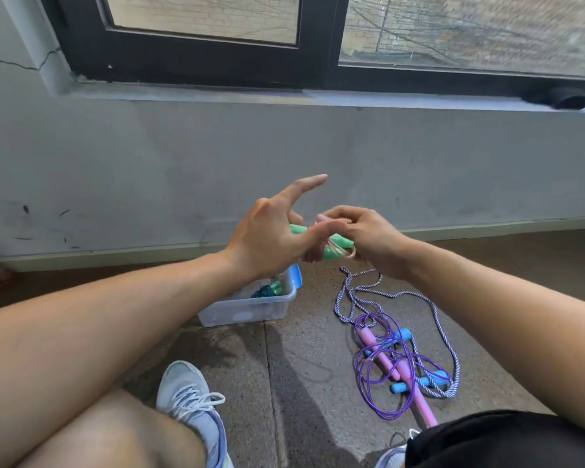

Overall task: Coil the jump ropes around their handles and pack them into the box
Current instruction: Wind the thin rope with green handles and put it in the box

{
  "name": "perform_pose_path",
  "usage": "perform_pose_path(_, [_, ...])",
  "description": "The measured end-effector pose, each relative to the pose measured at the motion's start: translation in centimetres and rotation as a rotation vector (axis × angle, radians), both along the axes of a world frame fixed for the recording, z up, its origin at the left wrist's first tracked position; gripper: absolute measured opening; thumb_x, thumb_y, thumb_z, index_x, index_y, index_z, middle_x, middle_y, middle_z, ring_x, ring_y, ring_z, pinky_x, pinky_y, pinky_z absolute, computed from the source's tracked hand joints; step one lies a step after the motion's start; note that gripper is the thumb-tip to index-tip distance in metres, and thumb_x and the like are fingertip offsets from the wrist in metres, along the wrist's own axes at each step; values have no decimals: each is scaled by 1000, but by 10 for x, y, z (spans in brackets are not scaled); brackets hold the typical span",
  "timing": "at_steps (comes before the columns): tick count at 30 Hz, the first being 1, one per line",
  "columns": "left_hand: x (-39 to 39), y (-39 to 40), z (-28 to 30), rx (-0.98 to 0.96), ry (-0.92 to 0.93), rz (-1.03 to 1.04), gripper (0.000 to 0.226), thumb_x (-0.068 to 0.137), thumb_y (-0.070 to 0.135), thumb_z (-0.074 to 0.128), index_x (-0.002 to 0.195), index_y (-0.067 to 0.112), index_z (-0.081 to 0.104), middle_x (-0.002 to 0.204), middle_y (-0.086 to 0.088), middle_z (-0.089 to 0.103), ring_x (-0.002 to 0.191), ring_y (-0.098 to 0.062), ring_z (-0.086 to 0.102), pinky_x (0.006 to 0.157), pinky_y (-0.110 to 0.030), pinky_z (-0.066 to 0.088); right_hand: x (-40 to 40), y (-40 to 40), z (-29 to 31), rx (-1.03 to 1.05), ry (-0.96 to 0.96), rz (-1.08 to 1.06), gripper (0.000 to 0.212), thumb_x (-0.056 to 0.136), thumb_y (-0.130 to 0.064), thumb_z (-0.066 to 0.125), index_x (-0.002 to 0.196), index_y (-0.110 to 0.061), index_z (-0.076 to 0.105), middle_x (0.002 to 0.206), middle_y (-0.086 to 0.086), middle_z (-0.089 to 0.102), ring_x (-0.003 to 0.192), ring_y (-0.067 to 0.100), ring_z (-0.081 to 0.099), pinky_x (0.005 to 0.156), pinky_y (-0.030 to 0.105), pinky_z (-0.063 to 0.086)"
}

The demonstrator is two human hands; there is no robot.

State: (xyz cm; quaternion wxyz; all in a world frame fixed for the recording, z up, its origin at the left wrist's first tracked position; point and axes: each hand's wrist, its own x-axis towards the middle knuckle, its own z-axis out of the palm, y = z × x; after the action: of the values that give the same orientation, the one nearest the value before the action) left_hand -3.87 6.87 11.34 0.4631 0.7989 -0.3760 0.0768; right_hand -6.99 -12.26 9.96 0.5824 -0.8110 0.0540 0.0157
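I hold a pair of green jump-rope handles in the air above the floor, with a pale pink rope wound round them. My left hand grips the handles from the left, thumb across them and index finger pointing up. At their right end my right hand pinches the pink rope. Below my left hand a clear plastic box stands on the floor with a teal coiled rope inside. To its right lie a loose purple rope with pink handles and a blue-white braided rope with blue foam handles.
A blue lid clip sticks up at the box's far corner. My grey shoe and bent knee are at the lower left, and black shorts at the lower right. A grey wall under a window closes off the far side.
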Motion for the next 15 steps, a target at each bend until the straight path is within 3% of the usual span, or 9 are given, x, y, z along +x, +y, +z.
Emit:
perform_pose_path(2, [0, -2, 0, -151, 125, 53, 24, 86, 51, 68, 91, 29, 77, 51, 0, 65, 46, -8, 54, 56, -27, 48, -4, 3, -7, 12, 100, 73, 18, 100, -23, 57, 90, -12, 67, 62, -6, 53, 54, 14, 31, 49, 27, 17])
perform_pose_path(4, [12, -2, -4, -297, 279, 212, 38, 87, 45, 63, 60, 20, 73, 52, -4, 64, 51, -15, 54, 59, -34, 51, -7, 7, -10, 109, 197, 163, 25, 100, -37, 55, 89, -20, 70, 65, -8, 51, 53, 9, 27, 47, 24, 15])
perform_pose_path(6, [28, 3, -7, -307, 349, 475, 50, 87, 44, 60, 46, 15, 62, 45, 1, 51, 50, -17, 43, 55, -31, 40, -9, 11, -9, 154, 284, 249, 31, 99, -47, 52, 104, -25, 73, 70, -6, 51, 52, 7, 25, 47, 21, 16])
perform_pose_path(9, [52, 29, -12, -182, 396, 829, 56, 89, 46, 56, 44, 12, 52, 44, 1, 38, 49, -19, 33, 50, -33, 29, -16, 11, -15, 14, 375, 301, 32, 99, -42, 55, 116, -21, 72, 66, -6, 47, 52, 8, 26, 44, 19, 17])
perform_pose_path(13, [67, 62, -33, 0, 409, 931, 54, 88, 49, 54, 51, 9, 56, 53, -5, 46, 60, -28, 43, 51, -32, 32, -18, -2, -31, -105, 327, 221, 23, 98, -36, 60, 96, -19, 75, 60, -6, 40, 51, 9, 26, 43, 21, 20])
perform_pose_path(15, [70, 70, -39, 37, 394, 954, 53, 88, 50, 53, 53, 10, 57, 60, -7, 52, 66, -31, 48, 56, -31, 33, -18, -18, -36, -318, 288, 252, 27, 96, -40, 62, 91, -19, 76, 60, -6, 40, 54, 10, 32, 49, 24, 26])
